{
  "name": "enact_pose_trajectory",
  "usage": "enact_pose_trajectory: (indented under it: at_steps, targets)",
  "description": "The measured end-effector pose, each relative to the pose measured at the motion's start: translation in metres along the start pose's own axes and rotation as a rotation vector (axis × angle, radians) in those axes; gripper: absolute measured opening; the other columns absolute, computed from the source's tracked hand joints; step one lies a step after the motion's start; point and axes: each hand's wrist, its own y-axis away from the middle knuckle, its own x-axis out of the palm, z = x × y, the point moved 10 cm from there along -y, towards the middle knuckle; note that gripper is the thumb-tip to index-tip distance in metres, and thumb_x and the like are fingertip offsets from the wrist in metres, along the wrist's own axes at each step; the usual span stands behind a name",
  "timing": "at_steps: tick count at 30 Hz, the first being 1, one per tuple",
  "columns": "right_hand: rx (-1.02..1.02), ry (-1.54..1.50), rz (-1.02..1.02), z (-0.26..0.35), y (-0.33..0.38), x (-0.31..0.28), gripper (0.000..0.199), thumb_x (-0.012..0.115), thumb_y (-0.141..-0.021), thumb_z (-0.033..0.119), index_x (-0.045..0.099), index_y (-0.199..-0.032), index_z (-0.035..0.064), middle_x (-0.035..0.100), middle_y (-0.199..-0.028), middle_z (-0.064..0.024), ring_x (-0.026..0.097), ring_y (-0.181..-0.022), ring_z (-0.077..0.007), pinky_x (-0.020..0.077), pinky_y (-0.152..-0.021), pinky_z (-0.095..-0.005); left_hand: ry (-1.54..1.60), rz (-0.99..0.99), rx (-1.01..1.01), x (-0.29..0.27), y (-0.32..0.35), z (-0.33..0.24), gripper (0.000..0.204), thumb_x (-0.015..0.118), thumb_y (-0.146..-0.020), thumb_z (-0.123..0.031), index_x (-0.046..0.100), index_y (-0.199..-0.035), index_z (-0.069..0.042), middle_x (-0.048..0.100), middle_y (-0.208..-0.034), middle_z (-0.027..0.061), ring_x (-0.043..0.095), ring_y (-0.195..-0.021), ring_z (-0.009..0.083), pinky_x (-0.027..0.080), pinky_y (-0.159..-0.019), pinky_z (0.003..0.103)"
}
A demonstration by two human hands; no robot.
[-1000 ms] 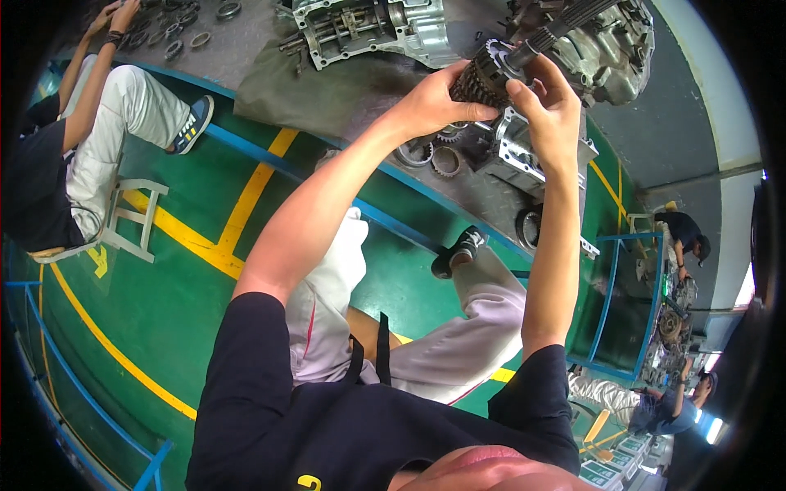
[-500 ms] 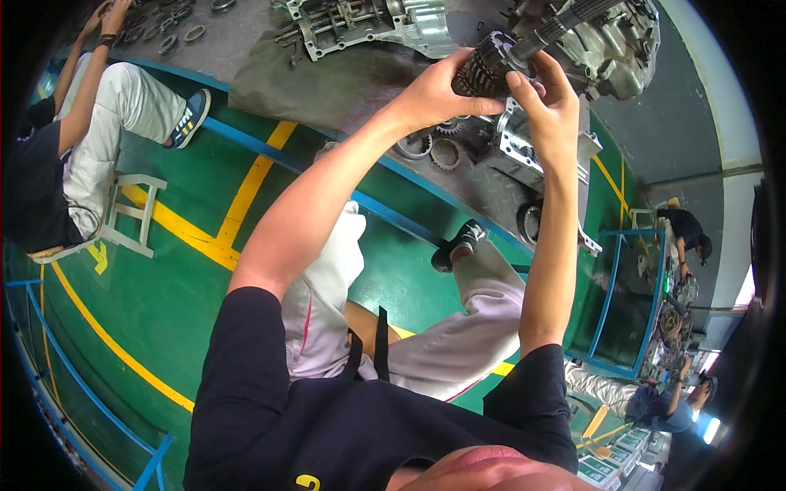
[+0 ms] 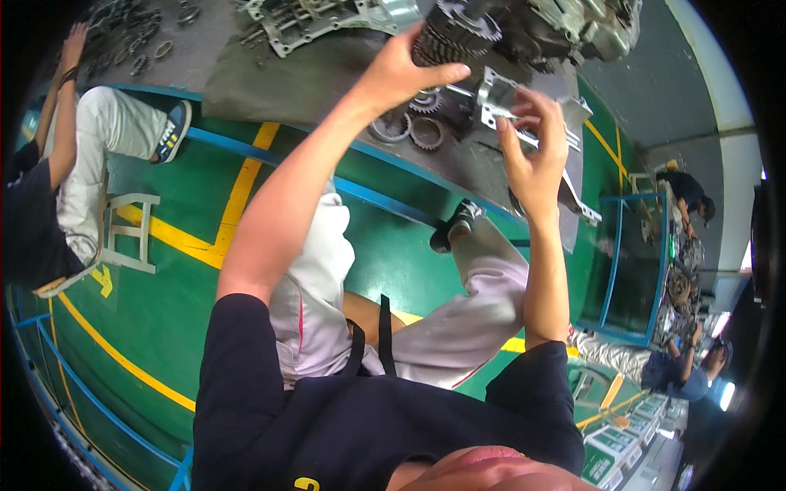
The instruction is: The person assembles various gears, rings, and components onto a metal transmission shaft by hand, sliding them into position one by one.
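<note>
My left hand (image 3: 399,75) is wrapped around a dark stack of gears (image 3: 458,37) at the top of the view, its thumb along the near side. The upper end of the gear stack runs out of the picture. My right hand (image 3: 536,155) is apart from the gears, over an aluminium housing (image 3: 497,92) on the workbench. Its fingers are bent and spread, slightly blurred, with nothing visible between them. Below the gear stack lie a metal ring (image 3: 426,133), a second ring (image 3: 390,128) and a small toothed gear (image 3: 427,104).
An open transmission casing (image 3: 327,23) lies on the workbench (image 3: 254,82) at the top, and a bulky metal gearbox casing (image 3: 585,29) stands top right. Several loose rings are at the far left, near another seated person (image 3: 49,188). More people work at the right.
My right hand has let go of the gear stack and moved down toward the housing. My left hand still holds the stack. The benchtop has shifted up and left in view.
</note>
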Motion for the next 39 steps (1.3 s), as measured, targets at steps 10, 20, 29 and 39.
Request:
enact_pose_trajectory:
  at_steps: [10, 20, 29, 39]
  targets:
    - [0.363, 0.641, 0.423, -0.112, 0.141, -0.051, 0.051, 0.079, -0.084, 0.028, 0.064, -0.123, -0.0002, 0.068, -0.115, -0.0194, 0.063, -0.108, -0.0391, 0.0518, -0.092, -0.0462, -0.049, 0.041, 0.018, -0.012, -0.006, 0.019, 0.038, 0.08, -0.087, -0.019, 0.066, -0.116, 0.002, 0.074, -0.103, 0.0096, 0.071, -0.092, 0.016, 0.056, -0.087, 0.031]
    - [0.66, 0.713, 0.397, -0.131, 0.154, -0.044, 0.065, 0.074, -0.087, 0.038, 0.055, -0.134, -0.0021, 0.062, -0.127, -0.0256, 0.062, -0.111, -0.0475, 0.0509, -0.094, -0.0519, -0.072, 0.027, -0.03, -0.021, 0.0, 0.018, 0.036, 0.076, -0.09, -0.021, 0.068, -0.116, 0.002, 0.074, -0.101, 0.0099, 0.071, -0.095, 0.0168, 0.055, -0.092, 0.033]
    - [0.533, 0.5, 0.329, -0.117, 0.14, -0.03, 0.06, 0.074, -0.081, 0.028, 0.057, -0.13, -0.0019, 0.06, -0.125, -0.0256, 0.061, -0.112, -0.0468, 0.0507, -0.095, -0.0504, -0.048, 0.007, 0.001, -0.017, 0.006, 0.005, 0.037, 0.077, -0.088, -0.025, 0.067, -0.114, 0.001, 0.074, -0.1, 0.0099, 0.07, -0.093, 0.0166, 0.055, -0.091, 0.033]
    - [0.366, 0.251, 0.35, -0.076, 0.107, 0.0, 0.064, 0.079, -0.071, 0.019, 0.058, -0.127, -0.0019, 0.059, -0.124, -0.0206, 0.061, -0.114, -0.039, 0.0495, -0.099, -0.0424, -0.013, 0.033, 0.001, -0.011, 0.005, 0.003, 0.04, 0.081, -0.085, -0.02, 0.066, -0.116, 0.001, 0.073, -0.104, 0.0092, 0.07, -0.089, 0.0156, 0.057, -0.085, 0.031]
